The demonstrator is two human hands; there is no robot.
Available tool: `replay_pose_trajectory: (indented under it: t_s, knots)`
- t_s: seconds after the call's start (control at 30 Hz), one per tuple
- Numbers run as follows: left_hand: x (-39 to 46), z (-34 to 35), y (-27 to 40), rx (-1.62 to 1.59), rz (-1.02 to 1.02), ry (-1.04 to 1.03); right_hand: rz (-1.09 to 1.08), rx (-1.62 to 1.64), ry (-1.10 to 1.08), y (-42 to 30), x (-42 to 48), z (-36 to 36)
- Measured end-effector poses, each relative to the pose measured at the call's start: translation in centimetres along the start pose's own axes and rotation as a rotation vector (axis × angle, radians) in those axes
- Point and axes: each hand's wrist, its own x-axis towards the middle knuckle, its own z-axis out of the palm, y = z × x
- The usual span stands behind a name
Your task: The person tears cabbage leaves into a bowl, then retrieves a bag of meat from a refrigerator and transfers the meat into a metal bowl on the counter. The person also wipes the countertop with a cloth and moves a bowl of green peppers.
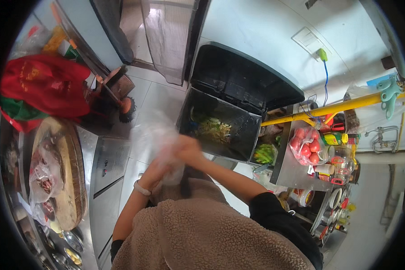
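Observation:
A translucent plastic bag (152, 135), blurred by motion, hangs between my hands in front of my body. My left hand (158, 172), with a light band at its wrist, grips the lower part of the bag. My right hand (189, 150) is closed on the bag's right side, and its fingers are blurred. The bag's contents cannot be made out. Just beyond my right hand stands a black bin (238, 141) with its lid (243, 77) raised against the wall. Food scraps (216, 130) lie inside the bin.
At left, a wooden chopping board (72, 189) bears bagged meat (45, 182) on a steel counter. A red bag (47, 87) lies above it. At right, bagged tomatoes (305, 145) and bottles stand on a steel shelf, under a yellow pipe (344, 105). A broom (126, 106) leans at upper left.

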Motion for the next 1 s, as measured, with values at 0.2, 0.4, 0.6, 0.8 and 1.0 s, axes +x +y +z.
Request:
replay_pose_trajectory:
  t_s: [0.2,0.4,0.6,0.8,1.0]
  knots:
    - [-1.1,-1.3,1.4,-0.497,-0.014,0.237,0.360,-0.550,0.073,11.8,-1.5,-13.0]
    - [-9.6,-7.4,-3.7,-0.542,0.101,0.581,0.516,-1.223,-0.717,18.7,-1.3,-19.5]
    - [-18.2,-9.3,-7.9,-0.756,0.189,0.848,-0.072,-0.651,-0.688,6.7,10.6,1.1]
    - [-23.4,-12.0,-9.2,-0.715,0.289,0.949,-0.364,-0.022,-0.761,-10.0,17.0,26.0]
    - [-28.1,-17.0,-7.3,-0.387,0.320,0.900,-0.498,-0.298,-0.940,-16.0,22.5,43.4]
